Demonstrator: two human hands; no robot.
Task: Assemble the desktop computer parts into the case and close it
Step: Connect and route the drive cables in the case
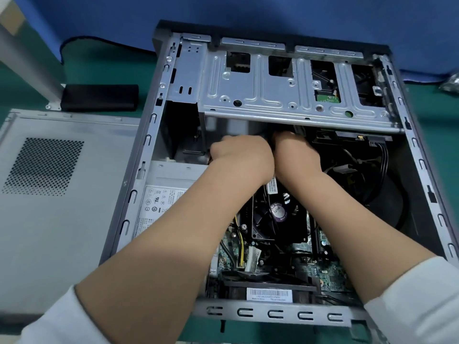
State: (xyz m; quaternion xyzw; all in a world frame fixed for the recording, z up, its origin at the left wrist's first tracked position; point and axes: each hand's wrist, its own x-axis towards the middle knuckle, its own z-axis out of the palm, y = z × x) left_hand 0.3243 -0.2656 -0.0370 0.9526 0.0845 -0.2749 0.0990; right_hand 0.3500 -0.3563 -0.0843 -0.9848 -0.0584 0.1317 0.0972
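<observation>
Two bare forearms, uncovered from wrist to near the elbow. Left hand (238,152) and right hand (295,152) ungloved, no rings, watch or bands visible. Pale grey-white soft fabric sleeves, pushed up: left sleeve cuff (57,316) at the near left corner, right sleeve cuff (412,301) at the near right, both plain and unmarked.
</observation>
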